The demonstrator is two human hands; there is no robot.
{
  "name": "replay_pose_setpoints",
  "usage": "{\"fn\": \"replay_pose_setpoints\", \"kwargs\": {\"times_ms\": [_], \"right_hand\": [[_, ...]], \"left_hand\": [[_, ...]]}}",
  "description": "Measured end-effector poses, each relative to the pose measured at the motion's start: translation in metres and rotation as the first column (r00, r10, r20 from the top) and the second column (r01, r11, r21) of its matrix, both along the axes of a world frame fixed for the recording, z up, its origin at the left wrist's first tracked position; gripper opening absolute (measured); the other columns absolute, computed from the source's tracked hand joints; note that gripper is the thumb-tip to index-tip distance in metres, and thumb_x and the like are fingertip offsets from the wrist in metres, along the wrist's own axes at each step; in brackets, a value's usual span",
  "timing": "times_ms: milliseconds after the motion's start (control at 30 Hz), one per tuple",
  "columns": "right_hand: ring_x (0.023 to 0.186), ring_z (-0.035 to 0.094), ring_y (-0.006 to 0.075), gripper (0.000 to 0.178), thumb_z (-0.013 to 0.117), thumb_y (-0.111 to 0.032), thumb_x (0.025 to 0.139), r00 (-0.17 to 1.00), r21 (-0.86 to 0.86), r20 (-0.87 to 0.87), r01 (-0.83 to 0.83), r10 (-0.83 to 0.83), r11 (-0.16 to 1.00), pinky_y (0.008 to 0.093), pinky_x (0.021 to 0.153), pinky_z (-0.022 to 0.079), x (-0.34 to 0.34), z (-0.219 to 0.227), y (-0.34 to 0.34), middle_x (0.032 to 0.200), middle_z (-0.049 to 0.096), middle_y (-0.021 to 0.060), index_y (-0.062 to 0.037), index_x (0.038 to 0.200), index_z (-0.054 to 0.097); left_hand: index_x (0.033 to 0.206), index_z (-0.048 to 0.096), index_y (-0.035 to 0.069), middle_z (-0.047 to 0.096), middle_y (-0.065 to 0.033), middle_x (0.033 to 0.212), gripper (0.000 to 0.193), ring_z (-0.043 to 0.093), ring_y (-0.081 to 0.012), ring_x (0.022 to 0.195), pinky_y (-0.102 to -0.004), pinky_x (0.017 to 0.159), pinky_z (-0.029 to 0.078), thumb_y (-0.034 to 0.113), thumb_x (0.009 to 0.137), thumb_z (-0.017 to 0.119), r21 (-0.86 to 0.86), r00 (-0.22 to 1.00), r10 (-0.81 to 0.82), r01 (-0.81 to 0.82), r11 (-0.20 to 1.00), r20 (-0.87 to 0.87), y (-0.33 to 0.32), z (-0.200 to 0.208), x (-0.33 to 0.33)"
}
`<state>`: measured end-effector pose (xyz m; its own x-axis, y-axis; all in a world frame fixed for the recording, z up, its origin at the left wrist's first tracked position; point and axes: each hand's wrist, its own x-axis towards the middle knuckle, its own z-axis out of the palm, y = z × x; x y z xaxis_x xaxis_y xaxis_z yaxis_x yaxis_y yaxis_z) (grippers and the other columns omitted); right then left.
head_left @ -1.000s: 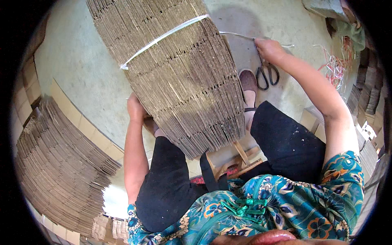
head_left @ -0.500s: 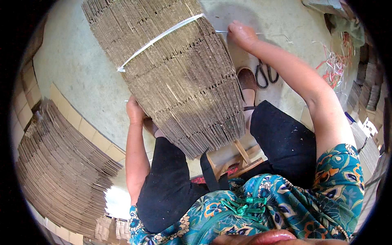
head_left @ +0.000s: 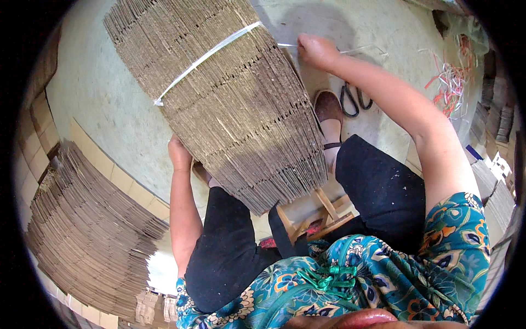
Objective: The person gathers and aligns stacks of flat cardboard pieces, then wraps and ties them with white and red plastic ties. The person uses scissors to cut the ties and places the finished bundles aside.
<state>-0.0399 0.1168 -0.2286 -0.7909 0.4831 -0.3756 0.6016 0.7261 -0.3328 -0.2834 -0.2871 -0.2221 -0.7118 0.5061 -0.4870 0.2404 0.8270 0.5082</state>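
Note:
A tall bundle of flat corrugated cardboard pieces (head_left: 241, 104) stands between my knees, with a white strap (head_left: 208, 53) across it, knotted at its left edge. Beyond the bundle's right edge, my right hand (head_left: 318, 52) is closed on a taut end of that strap, whose loose tail trails to the right of the fist. My left hand (head_left: 179, 154) is at the lower left side of the bundle, its fingers mostly hidden by the cardboard.
Black-handled scissors (head_left: 355, 100) lie on the floor beside my right shoe (head_left: 329, 106). Farther right is a tangle of red and white strap scraps (head_left: 452, 82). Another big cardboard stack (head_left: 90, 225) fills the lower left. A wooden stool frame (head_left: 326, 211) shows between my legs.
My right hand has shifted a little left and nearer, still gripping the strap end. The bundle appears slightly farther left in view. My left hand stays by the bundle's side.

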Motion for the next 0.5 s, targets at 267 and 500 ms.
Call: {"fn": "replay_pose_setpoints", "kwargs": {"times_ms": [267, 500], "right_hand": [[0.068, 0.057, 0.0396, 0.014, 0.053, -0.012, 0.078, 0.912, -0.162, 0.241, -0.299, 0.332, 0.940, 0.0493, 0.058, 0.044, 0.061, 0.031, 0.008, 0.069, 0.058, 0.0192, -0.0072, 0.091, 0.053], [0.060, 0.055, 0.0202, 0.018, 0.058, -0.021, 0.081, 0.994, -0.478, 0.101, 0.080, -0.035, 0.875, 0.0335, 0.052, 0.044, 0.054, 0.096, 0.039, 0.074, 0.063, 0.0076, -0.0101, 0.095, 0.060]], "left_hand": [[0.098, 0.064, 0.001, 0.067, -0.0159, 0.088, 0.031, 0.065, -0.0296, 0.081, -0.0378, 0.069, 0.048, 0.025, 0.081, 0.056, -0.001, 0.994, 0.047, -0.047, 0.999, 0.094, 0.007, -0.011, 0.009], [0.107, 0.061, 0.004, 0.067, -0.0101, 0.089, 0.031, 0.062, -0.0236, 0.071, -0.0326, 0.063, 0.047, 0.023, 0.083, 0.058, -0.043, 0.905, -0.422, 0.420, 0.907, -0.062, 0.018, 0.006, -0.004]]}}
